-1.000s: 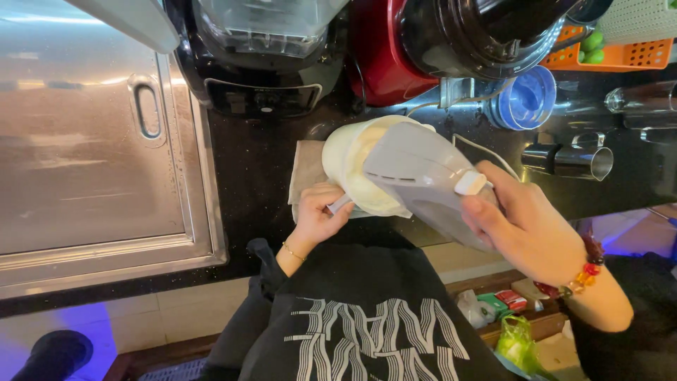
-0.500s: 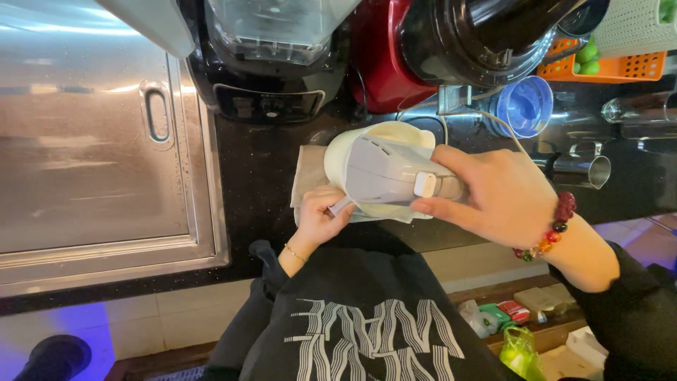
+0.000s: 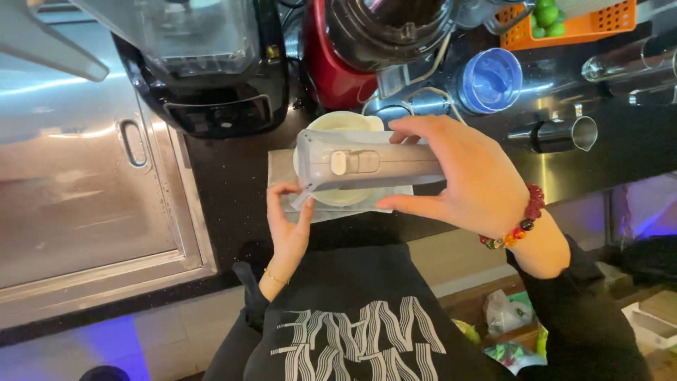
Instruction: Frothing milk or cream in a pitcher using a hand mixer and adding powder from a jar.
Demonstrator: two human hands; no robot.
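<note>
The right hand (image 3: 469, 180) wraps its fingers (image 3: 416, 127) over the far side and its thumb under the near side of a white hand mixer (image 3: 367, 162), holding it over a cream bowl (image 3: 338, 121). The left hand (image 3: 289, 222) pinches the bowl's near rim between thumb and forefinger. The mixer looks rigid, smooth and fairly heavy, so the handle under those fingers seems the surest hold, while the bowl looks light enough to slide.

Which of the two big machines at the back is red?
The right one, with the dark round top, behind the white hand mixer. The left machine has a black base and clear jug.
</note>
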